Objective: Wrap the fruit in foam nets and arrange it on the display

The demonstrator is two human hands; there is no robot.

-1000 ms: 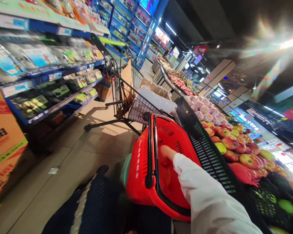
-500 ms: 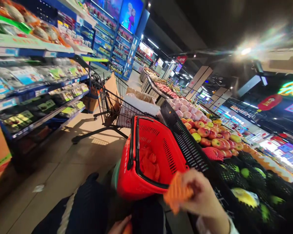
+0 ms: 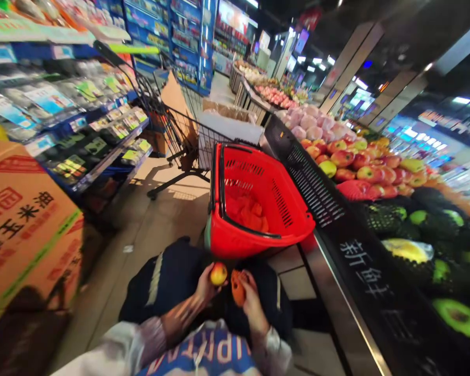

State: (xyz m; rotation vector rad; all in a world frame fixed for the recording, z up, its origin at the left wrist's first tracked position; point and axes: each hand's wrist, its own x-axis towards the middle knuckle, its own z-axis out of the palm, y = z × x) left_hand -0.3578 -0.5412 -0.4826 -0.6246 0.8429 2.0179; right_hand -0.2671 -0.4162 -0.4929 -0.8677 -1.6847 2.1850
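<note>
My left hand [image 3: 206,284] is closed around a small red-and-yellow apple [image 3: 219,273], held above my lap. Just to its right, my right hand [image 3: 251,293] grips an orange foam fruit net [image 3: 238,290]; whether anything is inside the net cannot be told. Beyond both hands stands a red shopping basket [image 3: 258,236] with a black rim and handle. Crumpled orange-red foam nets [image 3: 251,213] lie at its bottom.
On the right, a black slatted display edge [image 3: 317,183] borders piled apples [image 3: 356,159] and dark-netted green fruit [image 3: 419,216]. A shopping cart [image 3: 180,130] with boxes stands ahead. Left are packed shelves [image 3: 102,156] and a large cardboard carton [image 3: 27,230].
My right hand has come back from beside the basket to my lap, still holding the orange net. My left hand and its apple now show fully. The view has tilted downward.
</note>
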